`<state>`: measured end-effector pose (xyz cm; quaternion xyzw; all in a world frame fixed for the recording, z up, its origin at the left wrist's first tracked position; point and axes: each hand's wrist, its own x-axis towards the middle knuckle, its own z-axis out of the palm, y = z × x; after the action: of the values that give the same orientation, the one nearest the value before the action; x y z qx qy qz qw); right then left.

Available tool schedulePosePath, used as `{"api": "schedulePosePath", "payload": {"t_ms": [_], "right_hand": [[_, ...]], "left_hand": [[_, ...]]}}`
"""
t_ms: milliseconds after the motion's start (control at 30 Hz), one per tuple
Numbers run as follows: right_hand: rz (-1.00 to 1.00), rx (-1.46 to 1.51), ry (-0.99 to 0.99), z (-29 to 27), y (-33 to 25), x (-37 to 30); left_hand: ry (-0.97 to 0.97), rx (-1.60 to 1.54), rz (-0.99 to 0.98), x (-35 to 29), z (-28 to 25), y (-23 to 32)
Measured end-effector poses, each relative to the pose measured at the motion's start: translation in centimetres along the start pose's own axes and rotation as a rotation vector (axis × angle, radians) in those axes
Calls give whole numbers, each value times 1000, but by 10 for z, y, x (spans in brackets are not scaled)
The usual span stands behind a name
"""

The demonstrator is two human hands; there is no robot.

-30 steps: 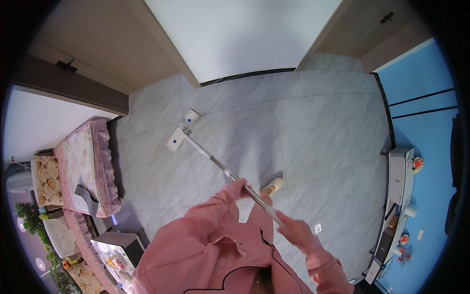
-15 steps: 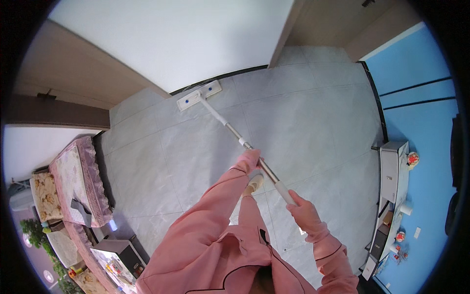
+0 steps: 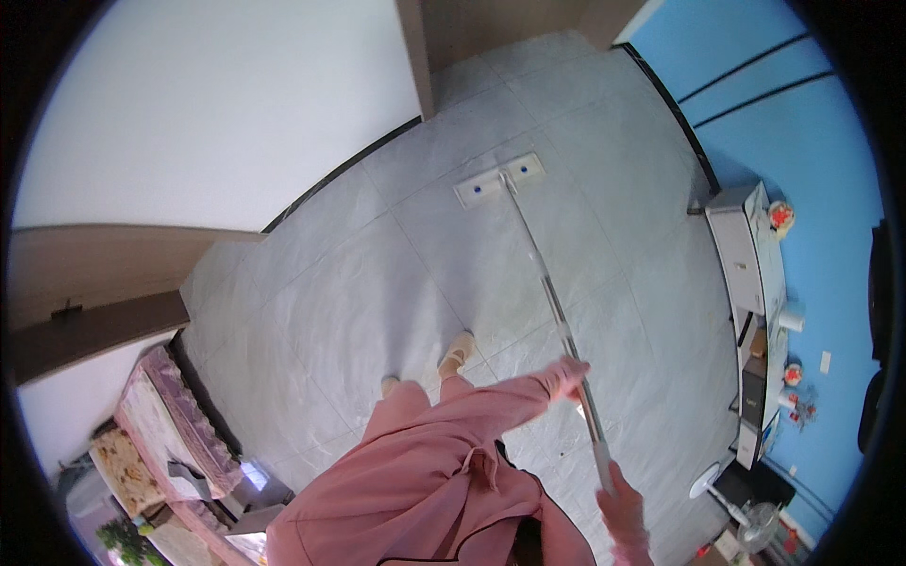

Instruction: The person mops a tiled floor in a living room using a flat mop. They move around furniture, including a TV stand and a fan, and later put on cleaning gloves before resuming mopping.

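Note:
A flat mop (image 3: pixel 547 274) with a long metal pole reaches away from me over the grey tiled floor (image 3: pixel 349 292). Its white rectangular head (image 3: pixel 484 188), with two blue dots on top, lies flat on the tiles, apart from the white wall. My left hand (image 3: pixel 568 377) is closed round the middle of the pole. Lower down, my right hand (image 3: pixel 623 505) grips the pole near its upper end. Both sleeves are pink, and the left arm crosses in front of my body.
A white wall (image 3: pixel 226 113) with dark skirting stands ahead on the left. Along the blue wall (image 3: pixel 812 274) at right runs a low white cabinet (image 3: pixel 734 250). A fan (image 3: pixel 755 528) is at lower right. A sofa with a floral cover (image 3: pixel 175 415) stands at lower left. My shoe (image 3: pixel 457 353) shows below.
The mop head has moved right, away from the skirting of the white wall. Both hands, still on the pole, have shifted right and closer to me. My view has turned to the right.

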<state>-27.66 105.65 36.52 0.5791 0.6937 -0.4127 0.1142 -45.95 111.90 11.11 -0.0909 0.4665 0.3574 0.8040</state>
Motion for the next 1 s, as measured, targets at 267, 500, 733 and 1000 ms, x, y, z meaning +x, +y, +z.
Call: {"api": "schedulePosePath", "payload": {"t_ms": [267, 500, 733, 1000], "right_hand": [[-89, -695, -46, -61, 6, -7], [-384, -899, 258, -52, -110, 157], [-402, -843, 148, -114, -219, 297], [-12, -580, 85, -99, -235, 285]], "left_hand": [[-239, 711, 547, 50, 16, -6], [125, -448, 112, 60, -37, 188], [330, -452, 240, 85, -57, 346], [46, 345, 32, 133, -54, 352]]}}
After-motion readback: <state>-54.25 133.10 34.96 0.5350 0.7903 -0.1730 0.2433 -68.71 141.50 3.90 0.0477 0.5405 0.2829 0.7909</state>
